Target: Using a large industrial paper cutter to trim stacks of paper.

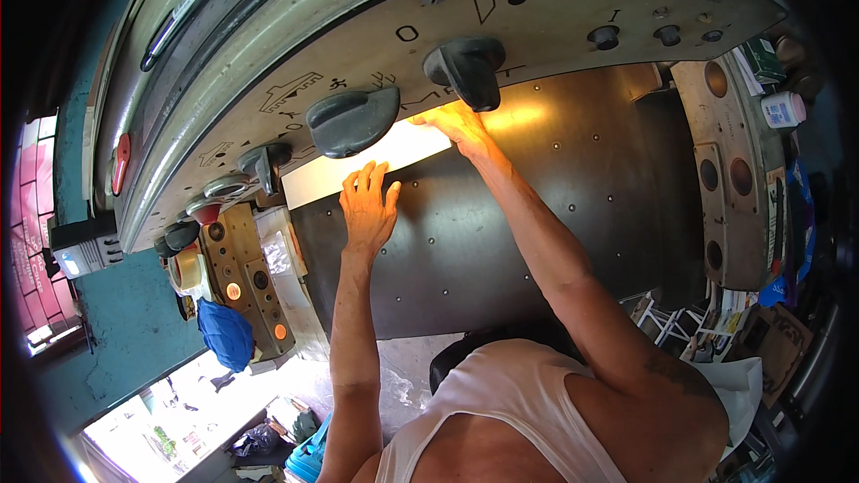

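Note:
A long white sheet or stack of paper [315, 181] lies on the dark metal table [501, 233], partly hidden under the front panel of a large machine. My left hand [369, 201] rests at its near edge, fingers spread with the tips on or against the paper. At the paper's right end, my right hand [461, 130] reaches in under the panel with fingers stretched to the left. Warm light falls on it, and a dark knob and the panel's edge cover part of that hand. Whether the paper is one sheet or several cannot be made out.
Dark knobs [352, 121] jut from the panel [555, 31] just above my hands. A red button [206, 213] sits at the left. Side tables with round holes [727, 174] flank the bed. A blue bag [225, 334] hangs at left, and a white bottle [784, 111] stands at right.

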{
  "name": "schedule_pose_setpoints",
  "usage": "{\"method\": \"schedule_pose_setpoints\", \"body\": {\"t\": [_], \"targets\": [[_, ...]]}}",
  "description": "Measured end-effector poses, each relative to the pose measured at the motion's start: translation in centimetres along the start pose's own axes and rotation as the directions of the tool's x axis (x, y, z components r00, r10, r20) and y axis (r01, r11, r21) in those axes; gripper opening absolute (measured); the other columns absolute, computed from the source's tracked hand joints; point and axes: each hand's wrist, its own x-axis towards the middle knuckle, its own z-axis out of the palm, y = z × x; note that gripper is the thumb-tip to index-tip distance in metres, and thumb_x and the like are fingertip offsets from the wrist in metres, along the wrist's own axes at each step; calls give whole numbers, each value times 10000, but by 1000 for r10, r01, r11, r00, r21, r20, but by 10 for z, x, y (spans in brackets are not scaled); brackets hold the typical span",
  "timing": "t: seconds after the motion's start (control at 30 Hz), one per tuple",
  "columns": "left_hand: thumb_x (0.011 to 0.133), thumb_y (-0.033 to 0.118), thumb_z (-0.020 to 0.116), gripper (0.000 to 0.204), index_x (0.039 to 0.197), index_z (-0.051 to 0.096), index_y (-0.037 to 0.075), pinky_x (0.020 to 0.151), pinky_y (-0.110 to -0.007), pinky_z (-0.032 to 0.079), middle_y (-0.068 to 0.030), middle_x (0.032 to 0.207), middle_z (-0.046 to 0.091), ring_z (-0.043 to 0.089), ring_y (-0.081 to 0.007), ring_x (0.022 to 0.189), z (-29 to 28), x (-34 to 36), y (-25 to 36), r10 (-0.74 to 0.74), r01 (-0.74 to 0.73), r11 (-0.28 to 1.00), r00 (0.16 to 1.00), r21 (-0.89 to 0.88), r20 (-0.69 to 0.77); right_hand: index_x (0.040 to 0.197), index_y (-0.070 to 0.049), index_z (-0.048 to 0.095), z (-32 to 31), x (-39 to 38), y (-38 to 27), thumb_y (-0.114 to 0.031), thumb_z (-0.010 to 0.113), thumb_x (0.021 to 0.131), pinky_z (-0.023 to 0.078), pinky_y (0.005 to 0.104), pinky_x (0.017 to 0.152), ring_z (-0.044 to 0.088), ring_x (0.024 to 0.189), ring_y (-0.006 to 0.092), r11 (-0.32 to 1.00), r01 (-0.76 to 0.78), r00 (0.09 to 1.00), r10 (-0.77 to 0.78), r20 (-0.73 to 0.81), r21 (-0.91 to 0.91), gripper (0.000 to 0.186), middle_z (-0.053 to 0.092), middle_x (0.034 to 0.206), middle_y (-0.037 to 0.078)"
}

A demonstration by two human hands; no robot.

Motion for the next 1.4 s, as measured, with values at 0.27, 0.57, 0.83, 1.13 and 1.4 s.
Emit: {"method": "schedule_pose_setpoints", "body": {"t": [0.27,0.57,0.83,1.13,1.4], "targets": [[950,279,600,418,1339,555,134,1090,-500,303,-82,1416,495,380,-314,1298,3,6,7,13,-13,1000,1000,-13,-2,895,125,655,-15,24,33,-281,794,579,538,399,777,679,894,359,981,117,989,-101,-105,155,533,688,906,282],[948,287,600,414,1333,565,137,1088,-500,300,-83,1410,501,390,-307,1291,0,-2,-1,-24,24,1000,1000,6,3,893,58,688,-17,-9,7,-100,772,636,492,327,705,638,816,184,941,213,976,-194,-96,262,313,681,823,92],[951,301,588,421,1336,564,131,1100,-502,286,-89,1413,502,398,-308,1286,1,0,6,-18,18,1000,1000,5,-7,963,67,636,-24,-12,2,-59,804,611,474,311,793,589,914,185,904,188,978,-138,-155,384,410,632,998,95],[945,298,594,407,1311,581,120,1075,-495,303,-94,1384,520,404,-307,1275,0,-5,8,2,-1,1000,999,24,-39,630,69,570,-30,-5,22,-163,781,623,404,353,571,533,655,176,962,166,985,-153,-76,217,314,565,670,78],[937,275,616,351,1235,612,90,1035,-508,321,-99,1306,572,447,-308,1234,-8,-34,21,79,-74,994,995,76,-66,729,91,597,-47,-73,12,-125,768,652,448,337,618,567,699,196,955,93,995,-102,17,282,286,616,759,129]]}}
